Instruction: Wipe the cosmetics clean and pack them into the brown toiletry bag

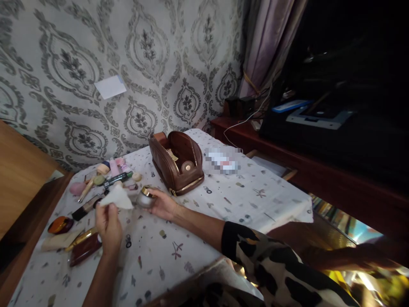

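My left hand (109, 226) pinches a white wipe or tissue (119, 196) above the cosmetics on the table's left side. Just right of it, my right hand (162, 204) holds a small round jar (145, 199) with a gold-coloured lid, tilted, fingers around its side. Behind the jar stands a brown cosmetic bag (175, 164), unzipped and gaping at the top. A dark red case (84, 250), a gold tube (81, 238) and an amber round container (60, 224) lie left of my left hand.
More cosmetics, among them a green-capped tube (118, 180) and a pink sponge (77, 188), lie at the back left of the cloth-covered table (191, 230). A blurred-out item (223, 161) rests right of the bag. A dark screen (345, 85) stands on a red-brown cabinet.
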{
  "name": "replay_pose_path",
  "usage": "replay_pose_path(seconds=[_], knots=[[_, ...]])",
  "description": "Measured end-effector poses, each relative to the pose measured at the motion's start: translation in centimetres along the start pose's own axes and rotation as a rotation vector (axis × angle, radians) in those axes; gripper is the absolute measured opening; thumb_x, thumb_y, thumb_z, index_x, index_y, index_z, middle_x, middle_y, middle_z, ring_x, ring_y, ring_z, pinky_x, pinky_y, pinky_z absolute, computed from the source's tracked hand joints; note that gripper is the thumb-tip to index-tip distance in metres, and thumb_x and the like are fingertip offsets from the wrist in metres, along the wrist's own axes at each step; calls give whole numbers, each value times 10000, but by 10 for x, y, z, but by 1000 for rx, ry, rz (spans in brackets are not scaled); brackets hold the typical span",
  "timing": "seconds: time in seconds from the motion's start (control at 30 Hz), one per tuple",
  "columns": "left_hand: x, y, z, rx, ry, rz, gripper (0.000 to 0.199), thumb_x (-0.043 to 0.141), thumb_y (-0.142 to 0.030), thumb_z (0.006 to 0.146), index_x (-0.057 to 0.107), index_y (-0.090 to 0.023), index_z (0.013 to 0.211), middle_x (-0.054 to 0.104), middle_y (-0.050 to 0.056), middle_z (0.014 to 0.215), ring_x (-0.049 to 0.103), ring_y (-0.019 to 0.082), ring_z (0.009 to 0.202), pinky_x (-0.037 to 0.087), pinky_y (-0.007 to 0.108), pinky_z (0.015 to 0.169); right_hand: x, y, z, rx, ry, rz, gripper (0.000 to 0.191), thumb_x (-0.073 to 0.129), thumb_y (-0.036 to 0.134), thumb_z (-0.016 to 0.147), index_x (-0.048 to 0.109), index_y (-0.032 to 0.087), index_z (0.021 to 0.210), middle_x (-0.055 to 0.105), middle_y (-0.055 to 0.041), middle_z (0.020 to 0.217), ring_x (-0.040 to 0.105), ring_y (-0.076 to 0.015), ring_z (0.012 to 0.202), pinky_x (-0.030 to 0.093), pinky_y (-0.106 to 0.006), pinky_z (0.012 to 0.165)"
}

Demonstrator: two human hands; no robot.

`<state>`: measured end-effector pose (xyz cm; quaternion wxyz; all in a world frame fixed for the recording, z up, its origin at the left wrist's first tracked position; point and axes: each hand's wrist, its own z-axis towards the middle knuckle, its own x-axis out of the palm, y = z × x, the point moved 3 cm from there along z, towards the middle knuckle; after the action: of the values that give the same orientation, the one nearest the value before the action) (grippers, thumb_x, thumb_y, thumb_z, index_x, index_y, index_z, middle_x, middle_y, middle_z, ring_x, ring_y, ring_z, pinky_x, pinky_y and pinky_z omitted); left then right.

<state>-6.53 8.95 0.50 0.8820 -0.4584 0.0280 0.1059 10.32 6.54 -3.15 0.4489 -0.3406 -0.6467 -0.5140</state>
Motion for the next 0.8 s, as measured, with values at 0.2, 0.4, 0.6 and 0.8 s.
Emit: replay_pose_path(seconds=[0.2, 0.4, 0.6, 0.8], knots=[[34, -32, -22, 350, 542, 173, 161, 544, -319, 906, 648, -209, 851, 594, 83, 1262, 513, 262, 1220, 392, 430, 1065, -2, -8, 1, 120, 7, 16, 130, 619, 260, 854, 624, 140, 905, 665, 0, 744, 595, -126, 680, 459, -257, 692], [25, -29, -13, 193, 394, 96, 258, 514, -344, 919, 594, -194, 726, 621, 60, 954, 583, 209, 983, 469, 323, 875, 1, -12, -2, 165, 16, -103, 199, 696, 272, 758, 628, 158, 906, 650, 16, 751, 592, -140, 698, 461, -286, 740], [26, -16, -10, -56, 257, 90, 296, 701, -405, 754, 580, -207, 938, 586, 4, 885, 574, 170, 847, 483, 273, 784, 11, -12, -8, 109, 49, -217, 365, 805, 305, 613, 640, 187, 916, 658, 25, 790, 598, -142, 756, 450, -276, 742], [37, -18, -16, -230, 574, 5, 568, 692, -423, 764, 514, -214, 1260, 623, 75, 1202, 606, 243, 1094, 492, 347, 910, 13, -12, -9, 53, 74, -320, 482, 890, 423, 519, 628, 171, 835, 638, 26, 749, 585, -130, 712, 436, -259, 691]])
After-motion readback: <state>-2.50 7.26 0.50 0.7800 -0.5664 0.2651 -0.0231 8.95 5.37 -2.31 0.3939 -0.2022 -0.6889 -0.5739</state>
